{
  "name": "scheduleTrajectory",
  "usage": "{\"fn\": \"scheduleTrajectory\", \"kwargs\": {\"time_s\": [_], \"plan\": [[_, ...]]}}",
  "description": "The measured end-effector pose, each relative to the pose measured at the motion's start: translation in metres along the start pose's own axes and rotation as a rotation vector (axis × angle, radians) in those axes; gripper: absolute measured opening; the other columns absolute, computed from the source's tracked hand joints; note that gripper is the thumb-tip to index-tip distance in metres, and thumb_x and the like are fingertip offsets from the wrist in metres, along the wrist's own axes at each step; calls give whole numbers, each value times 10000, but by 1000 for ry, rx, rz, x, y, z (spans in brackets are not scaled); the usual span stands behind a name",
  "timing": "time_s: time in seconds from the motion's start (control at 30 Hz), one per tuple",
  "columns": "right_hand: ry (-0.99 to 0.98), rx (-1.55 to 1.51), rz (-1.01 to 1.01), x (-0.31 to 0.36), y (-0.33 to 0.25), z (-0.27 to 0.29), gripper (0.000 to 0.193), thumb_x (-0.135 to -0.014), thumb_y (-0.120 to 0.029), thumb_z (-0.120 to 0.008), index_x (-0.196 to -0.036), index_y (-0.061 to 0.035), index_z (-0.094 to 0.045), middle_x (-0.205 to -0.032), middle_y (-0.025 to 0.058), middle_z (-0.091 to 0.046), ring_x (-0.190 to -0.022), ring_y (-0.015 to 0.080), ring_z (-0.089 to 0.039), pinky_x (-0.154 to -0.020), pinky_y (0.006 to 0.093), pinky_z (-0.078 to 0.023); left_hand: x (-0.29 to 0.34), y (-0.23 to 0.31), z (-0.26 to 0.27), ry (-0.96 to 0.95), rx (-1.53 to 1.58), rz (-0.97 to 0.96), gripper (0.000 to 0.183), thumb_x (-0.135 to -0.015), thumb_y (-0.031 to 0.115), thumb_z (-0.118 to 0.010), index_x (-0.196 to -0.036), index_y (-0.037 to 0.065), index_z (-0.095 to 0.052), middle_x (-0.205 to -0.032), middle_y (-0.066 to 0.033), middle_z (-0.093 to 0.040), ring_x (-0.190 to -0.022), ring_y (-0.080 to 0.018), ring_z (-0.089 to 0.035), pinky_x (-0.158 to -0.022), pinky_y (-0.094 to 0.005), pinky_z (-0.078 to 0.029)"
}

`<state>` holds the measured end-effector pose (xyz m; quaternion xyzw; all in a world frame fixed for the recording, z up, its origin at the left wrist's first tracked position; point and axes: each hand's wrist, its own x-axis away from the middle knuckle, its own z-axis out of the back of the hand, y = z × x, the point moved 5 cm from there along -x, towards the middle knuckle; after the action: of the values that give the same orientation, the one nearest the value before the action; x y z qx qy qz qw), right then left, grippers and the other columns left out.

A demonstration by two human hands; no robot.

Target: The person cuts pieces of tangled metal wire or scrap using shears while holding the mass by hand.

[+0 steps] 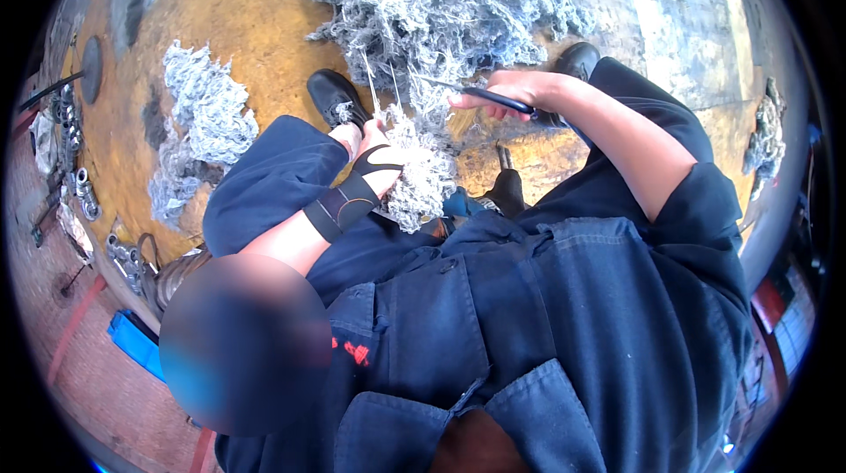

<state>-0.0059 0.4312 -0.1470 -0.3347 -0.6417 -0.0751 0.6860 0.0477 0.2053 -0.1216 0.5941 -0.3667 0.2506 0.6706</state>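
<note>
My left hand (377, 154), with a black wrist wrap, is closed on a bundle of grey-white yarn waste (421, 178) between my knees. Loose strands stand up from it. In my right hand (513, 89) is a thin-bladed cutting tool (498, 99) with a dark handle. Its blade points left, close to the strands above my left hand. Whether it is a knife or scissors, I cannot tell. Just beyond both hands spreads a large heap of tangled grey-white yarn (449, 6).
A smaller yarn pile (207, 107) lies on the worn yellow surface (264, 23) at the left. Metal fittings (84, 191) line the far left edge, near a round disc on a rod (92, 69). My dark shoes (335, 96) rest near the heap. A blue object (137, 345) lies lower left.
</note>
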Motion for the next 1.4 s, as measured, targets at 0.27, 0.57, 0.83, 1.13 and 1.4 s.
{"fn": "scheduleTrajectory", "kwargs": {"time_s": [0.27, 0.57, 0.83, 1.13, 1.4], "plan": [[-275, 27, -156, -9, 2, -29, 1043, -592, -901, -497, -976, 65, -578, -811, 89, -568, -466, 97, -482, -413, 222, -383, -3, -29, -8, -405, 226, 202, 303, -763, -13, -646, -1063, -10, -600, -942, -102, -671, -839, -191, -653, -730, -289, -525], [-281, 77, -32, -15, -32, -34, 1001, -588, -922, -458, -878, 26, -601, -717, 54, -521, -519, 112, -490, -483, 261, -401, 7, 7, 1, -534, -664, -326, 239, -719, -10, -610, -930, 65, -694, -1037, -59, -642, -1085, -246, -512, -885, -313, -444], [-233, -69, 103, 4, -54, -39, 745, -710, -825, -487, -622, -86, -453, -504, -27, -398, -381, 73, -391, -371, 231, -327, -1, -12, 9, -339, -745, -711, 122, -742, 260, -695, -833, 196, -747, -1062, -109, -620, -1001, -289, -577, -838, -352, -449], [-312, -177, 14, 20, -43, -40, 708, -763, -810, -421, -631, -114, -418, -543, -54, -359, -416, 56, -373, -392, 215, -346, 4, -10, 4, -390, -887, -1042, 282, -645, -2, -656, -897, 118, -697, -1018, -122, -599, -943, -320, -570, -787, -386, -485], [80, -389, 256, 22, -63, -6, 644, -845, -689, -466, -650, -75, -473, -516, -14, -435, -384, 61, -404, -376, 223, -345, 14, -6, -12, -372, -709, -1257, 233, -646, 93, -659, -871, 155, -657, -913, -83, -645, -846, -304, -625, -684, -393, -506]]}}
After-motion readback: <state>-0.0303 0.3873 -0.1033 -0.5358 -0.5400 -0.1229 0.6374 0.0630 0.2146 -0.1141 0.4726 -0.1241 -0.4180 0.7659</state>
